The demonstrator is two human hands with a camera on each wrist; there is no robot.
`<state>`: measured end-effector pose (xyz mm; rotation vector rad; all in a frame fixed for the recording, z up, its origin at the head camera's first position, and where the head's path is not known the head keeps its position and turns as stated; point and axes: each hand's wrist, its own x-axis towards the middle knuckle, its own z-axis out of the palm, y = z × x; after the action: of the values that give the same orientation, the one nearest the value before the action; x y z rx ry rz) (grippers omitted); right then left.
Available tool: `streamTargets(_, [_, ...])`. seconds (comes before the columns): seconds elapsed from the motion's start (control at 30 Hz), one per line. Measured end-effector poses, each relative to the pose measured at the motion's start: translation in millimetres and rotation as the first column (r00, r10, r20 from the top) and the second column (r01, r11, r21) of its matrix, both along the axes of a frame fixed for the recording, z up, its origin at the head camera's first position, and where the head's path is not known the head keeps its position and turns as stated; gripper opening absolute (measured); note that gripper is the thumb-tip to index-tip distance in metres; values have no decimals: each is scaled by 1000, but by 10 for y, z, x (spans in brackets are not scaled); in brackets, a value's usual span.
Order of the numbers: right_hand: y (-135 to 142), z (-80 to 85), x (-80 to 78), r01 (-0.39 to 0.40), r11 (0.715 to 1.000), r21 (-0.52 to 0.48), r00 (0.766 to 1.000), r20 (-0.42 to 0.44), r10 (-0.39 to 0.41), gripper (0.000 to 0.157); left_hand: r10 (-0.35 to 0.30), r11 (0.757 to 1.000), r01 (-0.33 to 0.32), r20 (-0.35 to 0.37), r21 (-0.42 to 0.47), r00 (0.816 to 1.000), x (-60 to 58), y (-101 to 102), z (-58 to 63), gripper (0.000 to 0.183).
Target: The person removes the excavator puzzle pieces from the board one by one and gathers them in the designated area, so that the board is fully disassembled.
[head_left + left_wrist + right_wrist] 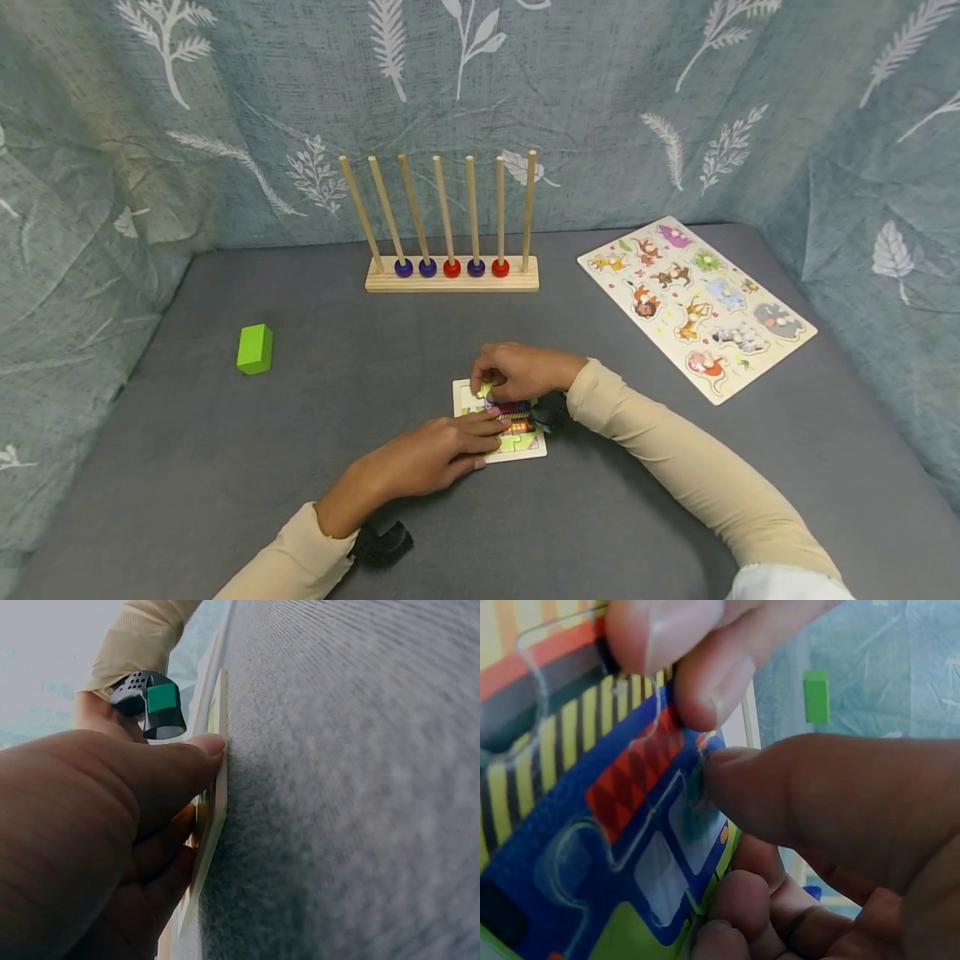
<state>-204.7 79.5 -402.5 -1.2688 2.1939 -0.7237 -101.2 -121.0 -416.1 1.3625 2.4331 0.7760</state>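
Observation:
A small jigsaw puzzle [517, 444] in a pale wooden frame lies on the grey table. It shows a blue, red and yellow-striped vehicle on green. My left hand [429, 454] rests on its near left part with fingers extended; in the left wrist view the thumb [202, 745] touches the frame's edge. At the puzzle's far side, my right hand [521, 372] pinches a light green puzzle piece [484, 390] between thumb and fingers. Close up in the right wrist view, the right thumb [757, 776] is against the blue vehicle picture. Fingers partly hide the piece and the picture.
Behind the puzzle stands a wooden peg rack [450, 284] with several upright rods and red and blue beads. A green block [255, 349] sits at the left. An animal peg board [675, 308] lies at the right. A patterned curtain [465, 117] hangs behind the table.

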Motion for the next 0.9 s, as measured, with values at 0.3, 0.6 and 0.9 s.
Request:
streamTargets(0.3, [-1, 29, -3, 4, 1000, 3, 1000, 10, -4, 15, -4, 1000, 4, 2, -7, 1000, -7, 3, 6, 36])
streamTargets(0.6, [18, 50, 12, 16, 1000, -26, 999, 30, -16, 14, -5, 1000, 5, 8, 1, 1000, -11, -1, 4, 36])
streamTargets(0.9, [57, 77, 25, 51, 997, -52, 995, 88, -46, 17, -6, 1000, 6, 27, 7, 1000, -25, -14, -9, 37])
